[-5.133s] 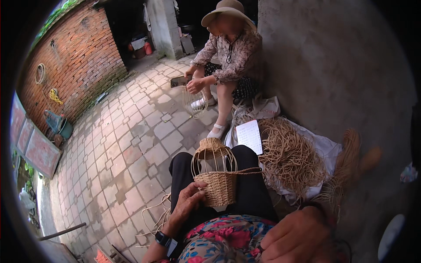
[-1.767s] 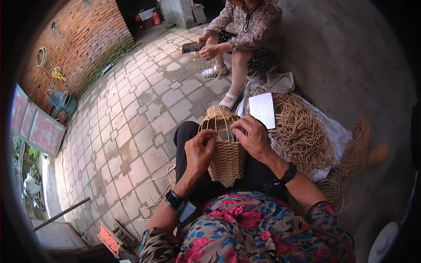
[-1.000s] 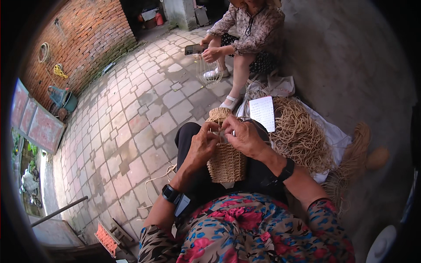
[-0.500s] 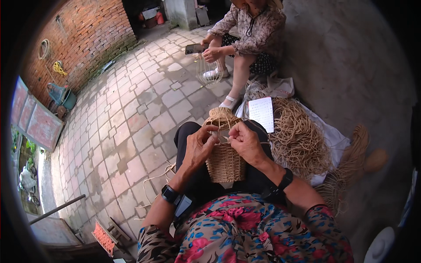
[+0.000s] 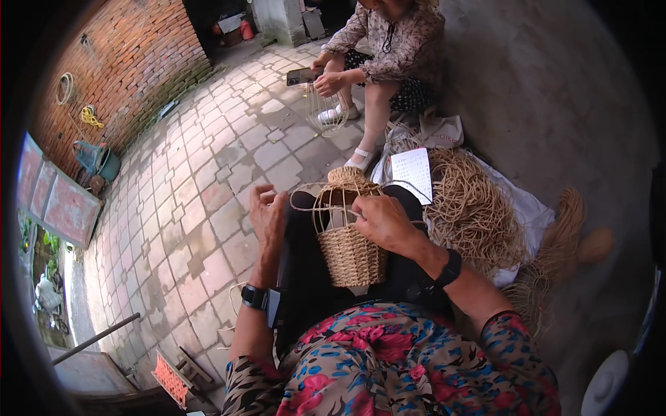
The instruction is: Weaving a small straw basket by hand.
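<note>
A partly woven basket of tan cord rests between my knees, its thin bare ribs rising above the woven wall. My right hand is closed at the basket's right upper side, pinching the weaving cord against the ribs. That cord bows out to the left in a loose loop. Just beyond the loop, my left hand is raised with fingers loosely bent and apart, and nothing shows in it. Behind the ribs sits a round woven piece; whether it joins the basket is hard to see.
A large heap of tan cord lies on white sacking at the right, with a written sheet at its edge. Ahead, another person sits holding a phone and a bare wire-like frame. Paving covers the left side.
My left hand has moved left, away from the ribs, and its fingers have loosened. A cord loop now spreads over the basket. The right hand stays near the ribs.
</note>
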`<control>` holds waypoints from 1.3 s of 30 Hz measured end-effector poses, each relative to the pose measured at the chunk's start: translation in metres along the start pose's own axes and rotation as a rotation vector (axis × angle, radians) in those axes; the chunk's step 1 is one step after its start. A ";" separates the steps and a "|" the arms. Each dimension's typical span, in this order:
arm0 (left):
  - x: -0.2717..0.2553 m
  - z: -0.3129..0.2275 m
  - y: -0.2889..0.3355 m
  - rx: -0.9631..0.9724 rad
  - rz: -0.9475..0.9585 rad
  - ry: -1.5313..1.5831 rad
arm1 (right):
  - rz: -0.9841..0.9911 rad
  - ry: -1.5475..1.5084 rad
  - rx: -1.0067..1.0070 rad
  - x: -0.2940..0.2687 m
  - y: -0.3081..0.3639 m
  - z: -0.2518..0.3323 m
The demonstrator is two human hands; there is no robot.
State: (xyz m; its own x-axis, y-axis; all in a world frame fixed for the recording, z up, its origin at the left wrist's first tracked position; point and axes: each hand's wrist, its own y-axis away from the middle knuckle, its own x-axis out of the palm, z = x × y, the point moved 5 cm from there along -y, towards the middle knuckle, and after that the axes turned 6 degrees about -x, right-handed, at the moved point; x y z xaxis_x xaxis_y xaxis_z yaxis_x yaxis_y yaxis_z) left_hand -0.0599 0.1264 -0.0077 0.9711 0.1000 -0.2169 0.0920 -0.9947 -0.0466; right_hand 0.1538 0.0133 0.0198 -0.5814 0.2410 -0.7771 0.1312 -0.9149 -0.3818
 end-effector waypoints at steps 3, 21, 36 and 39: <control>-0.015 -0.009 0.010 0.002 -0.049 0.082 | -0.043 -0.233 0.120 -0.005 0.004 -0.010; 0.088 -0.068 0.091 0.730 0.557 -0.746 | -0.272 -0.149 0.271 -0.009 0.016 -0.021; 0.076 -0.061 0.078 0.341 0.455 -0.198 | -0.104 -0.449 0.215 0.003 0.022 -0.039; 0.066 -0.028 0.081 -0.056 0.504 0.276 | -0.105 -0.407 0.204 0.003 0.020 -0.038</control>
State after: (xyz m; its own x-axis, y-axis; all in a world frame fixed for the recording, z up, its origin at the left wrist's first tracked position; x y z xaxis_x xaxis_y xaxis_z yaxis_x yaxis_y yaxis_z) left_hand 0.0179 0.0521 0.0010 0.9188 -0.3894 0.0641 -0.3926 -0.9184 0.0493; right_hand 0.1851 0.0077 -0.0097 -0.8561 0.2264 -0.4646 -0.0822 -0.9472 -0.3100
